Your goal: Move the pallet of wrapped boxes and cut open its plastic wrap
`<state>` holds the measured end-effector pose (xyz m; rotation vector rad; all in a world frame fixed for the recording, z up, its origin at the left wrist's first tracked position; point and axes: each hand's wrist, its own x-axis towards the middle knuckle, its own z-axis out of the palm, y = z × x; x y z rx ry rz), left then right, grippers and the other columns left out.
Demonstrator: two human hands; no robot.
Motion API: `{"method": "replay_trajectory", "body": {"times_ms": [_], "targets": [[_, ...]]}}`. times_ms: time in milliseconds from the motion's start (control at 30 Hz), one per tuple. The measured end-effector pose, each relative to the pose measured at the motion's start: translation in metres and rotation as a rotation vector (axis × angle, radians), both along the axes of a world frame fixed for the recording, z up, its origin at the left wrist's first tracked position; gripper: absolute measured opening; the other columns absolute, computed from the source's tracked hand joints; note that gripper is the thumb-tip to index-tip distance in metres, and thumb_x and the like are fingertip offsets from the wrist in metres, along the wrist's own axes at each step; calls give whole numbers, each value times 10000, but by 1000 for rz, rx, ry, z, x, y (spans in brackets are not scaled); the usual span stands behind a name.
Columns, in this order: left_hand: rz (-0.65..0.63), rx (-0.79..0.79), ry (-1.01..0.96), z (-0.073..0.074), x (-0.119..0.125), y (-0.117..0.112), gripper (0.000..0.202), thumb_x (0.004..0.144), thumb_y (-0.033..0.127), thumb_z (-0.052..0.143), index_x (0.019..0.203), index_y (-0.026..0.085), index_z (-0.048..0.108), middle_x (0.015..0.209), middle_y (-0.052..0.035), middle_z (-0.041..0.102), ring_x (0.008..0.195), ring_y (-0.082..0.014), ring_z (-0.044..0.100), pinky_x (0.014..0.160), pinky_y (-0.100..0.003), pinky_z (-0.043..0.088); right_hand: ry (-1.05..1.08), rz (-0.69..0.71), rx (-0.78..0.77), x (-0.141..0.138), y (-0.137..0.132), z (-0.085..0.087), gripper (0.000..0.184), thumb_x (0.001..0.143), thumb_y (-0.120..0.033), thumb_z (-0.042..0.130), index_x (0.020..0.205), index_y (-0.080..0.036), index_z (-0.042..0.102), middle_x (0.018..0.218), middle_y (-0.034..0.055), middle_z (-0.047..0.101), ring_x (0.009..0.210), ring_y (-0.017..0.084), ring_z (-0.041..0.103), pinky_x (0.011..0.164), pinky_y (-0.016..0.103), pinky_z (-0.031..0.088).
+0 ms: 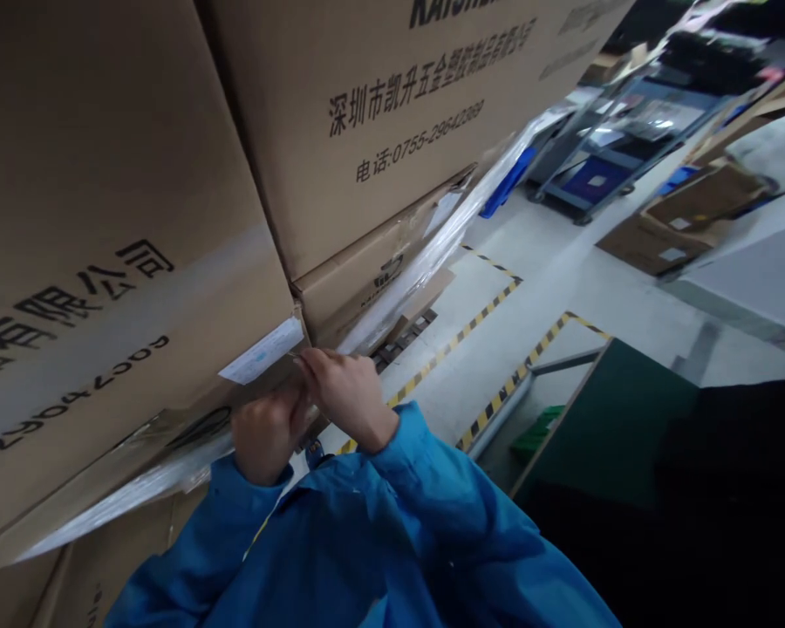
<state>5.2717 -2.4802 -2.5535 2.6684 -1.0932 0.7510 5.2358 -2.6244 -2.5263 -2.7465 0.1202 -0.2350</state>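
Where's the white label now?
In the head view, just left of centre, the white paper label sticks out at the lower edge of the big carton, right above the person's left hand.

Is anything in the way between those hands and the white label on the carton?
Nothing visible: the right hand is right at the white label on the cardboard carton, with the left hand just below it. The plastic film lies lower down, not between them.

Right now my left hand [265,433] and right hand [346,392] are up close together, the right one higher, its fingers [314,365] pinched forward, the left curled just below, wrists bent, blue sleeves [425,497] reaching both.
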Motion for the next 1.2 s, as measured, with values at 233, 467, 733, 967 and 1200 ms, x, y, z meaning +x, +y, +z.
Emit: {"method": "replay_trajectory", "body": {"times_ms": [233,467,733,967,1200], "targets": [[8,-24,-100,3,3,-7,369,977,250,423,688,191,645,562,-1,625,508,-132,574,530,-280,331,78,-63,-20,-21,-15,-23,323,1006,-330,394,906,-186,666,863,57,720,716,157,656,559,249,329],[14,6,-182,-7,-5,-9,365,979,226,414,691,186,635,562,-15,620,498,-147,555,524,-297,336,240,-34,47,18,3,-19,345,1014,-352,357,989,-195,663,911,64,719,801,196,672,596,262,341],[-70,-87,-132,6,-10,-6,266,960,216,477,755,195,646,609,2,646,530,-127,564,566,-288,367,-258,1,753,-14,-1,-37,396,947,-401,437,721,-144,637,601,10,575,537,94,497,531,210,335],[-109,-102,-22,1,-9,-1,262,964,231,465,794,201,662,631,7,651,553,-121,570,574,-295,369,-225,18,978,-20,-7,-45,522,929,-566,421,728,-140,645,532,3,522,481,104,456,485,216,366],[-42,-71,-44,-1,-8,-6,356,968,234,452,646,206,602,542,7,578,527,-131,537,566,-301,343,-193,-72,218,-58,-54,-26,376,979,-388,426,843,-162,694,718,58,694,618,143,643,558,236,390]]}}
